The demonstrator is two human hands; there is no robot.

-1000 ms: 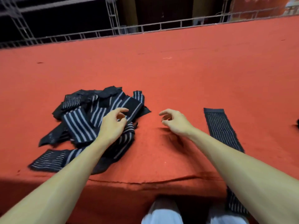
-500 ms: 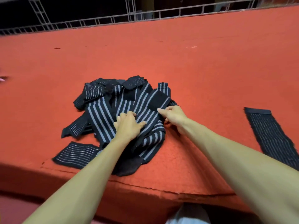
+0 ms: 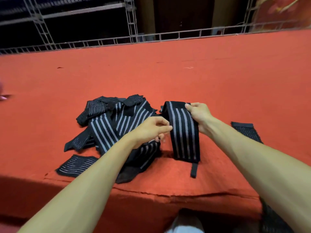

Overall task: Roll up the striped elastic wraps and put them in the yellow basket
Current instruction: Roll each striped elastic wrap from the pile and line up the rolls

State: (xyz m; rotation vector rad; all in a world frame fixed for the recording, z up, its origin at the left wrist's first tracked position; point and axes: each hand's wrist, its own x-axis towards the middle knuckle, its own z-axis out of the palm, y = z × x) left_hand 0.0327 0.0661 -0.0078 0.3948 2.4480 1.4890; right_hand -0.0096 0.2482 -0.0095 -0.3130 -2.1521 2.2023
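- Where the red felt cloth (image 3: 168, 73) spreads left of centre, a loose pile of wraps (image 3: 107, 128) lies on it: black elastic bands with pale grey lengthwise stripes, crossing at many angles; a flat ribbed end piece (image 3: 75, 165) lies at the pile's near left corner
- Left hand (image 3: 149, 130): forearm reaches forward over the pile; thumb and forefinger pinch the left edge of the held wrap (image 3: 183, 135)
- Held wrap: between the two hands, just right of the pile; long axis runs far to near, stripes parallel to it; far end raised and folded over, near end touching the cloth, where a narrow black loop (image 3: 193, 170) points toward the person
- Right hand (image 3: 200, 115): fingers curled round the raised far part of the held wrap at its right edge
- Flat wrap (image 3: 245, 132): well right of the hands, lying flat, long axis far to near, finely ribbed, partly hidden by the right forearm
- Metal truss railing (image 3: 168, 36): borders the cloth's far edge
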